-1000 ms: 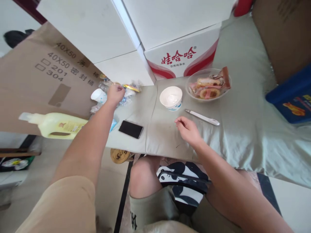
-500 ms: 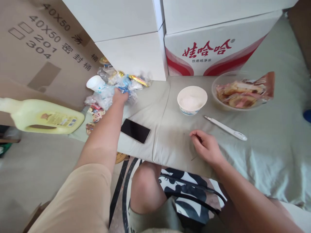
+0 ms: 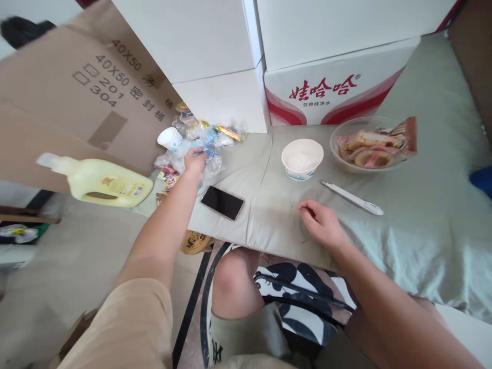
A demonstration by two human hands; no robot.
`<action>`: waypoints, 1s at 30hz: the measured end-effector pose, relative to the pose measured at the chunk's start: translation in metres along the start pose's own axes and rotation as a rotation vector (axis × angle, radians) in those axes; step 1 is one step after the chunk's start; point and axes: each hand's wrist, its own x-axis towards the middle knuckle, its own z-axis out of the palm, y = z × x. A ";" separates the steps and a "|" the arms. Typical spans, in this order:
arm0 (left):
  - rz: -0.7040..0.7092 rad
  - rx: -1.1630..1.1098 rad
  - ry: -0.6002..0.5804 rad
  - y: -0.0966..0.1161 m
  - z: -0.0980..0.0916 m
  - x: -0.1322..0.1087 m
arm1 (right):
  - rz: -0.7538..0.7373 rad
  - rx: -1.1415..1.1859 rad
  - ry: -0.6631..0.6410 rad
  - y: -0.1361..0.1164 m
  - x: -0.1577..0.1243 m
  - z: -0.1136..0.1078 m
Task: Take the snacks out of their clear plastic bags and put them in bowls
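My left hand (image 3: 195, 163) reaches into a pile of crumpled clear plastic wrappers (image 3: 217, 163) at the far left of the cloth-covered surface. Its fingers are curled in beside a blue piece of wrapping (image 3: 210, 152); what they grip is too small to make out. A white paper cup (image 3: 169, 138) lies tipped just behind that hand. My right hand (image 3: 320, 221) rests on the cloth, loosely closed, with nothing visible in it. Near it lie a white pen-like stick (image 3: 353, 198) with a slim tip and a white paper bowl (image 3: 302, 159) with pale contents.
A black phone (image 3: 223, 202) lies between my arms. To the right, a clear plastic bowl (image 3: 333, 146) holds packaged bread. White cartons (image 3: 323, 97) stand along the back. At left are a large cardboard box (image 3: 126, 133) and a pale yellow handled bottle (image 3: 111, 179).
The camera view has turned left, so things on the left sit further right. My left hand has shifted slightly among the wrappers, and less blue shows at its fingers. My right hand stays put.
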 end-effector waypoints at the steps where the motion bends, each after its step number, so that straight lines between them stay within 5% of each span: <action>1: 0.008 -0.054 -0.040 0.002 -0.008 -0.015 | -0.005 0.005 -0.004 0.001 0.000 0.000; 6: 0.139 -0.177 -0.292 -0.008 -0.023 -0.116 | -0.139 0.029 0.028 0.005 -0.003 0.003; 10: 0.160 -0.190 -0.525 -0.028 0.013 -0.206 | -0.393 -0.075 0.059 0.010 -0.010 0.008; 13: 0.215 -0.151 -0.678 -0.035 0.045 -0.249 | -0.530 -0.166 0.116 0.015 -0.014 0.004; 16: 0.301 -0.059 -0.832 -0.037 0.059 -0.258 | -0.543 -0.209 0.205 0.019 -0.017 -0.009; 19: 0.312 -0.007 -0.901 -0.043 0.054 -0.247 | -0.475 -0.152 0.160 0.021 -0.021 -0.025; 22: 0.374 0.022 -0.825 -0.053 0.045 -0.236 | -0.288 -0.067 0.047 0.018 -0.025 -0.032; 27: 0.486 0.141 -0.434 -0.068 0.048 -0.232 | -0.046 0.091 0.022 0.006 -0.021 -0.022; 30: 0.467 0.075 -0.572 -0.069 0.056 -0.232 | -0.013 0.207 -0.015 0.003 -0.014 -0.011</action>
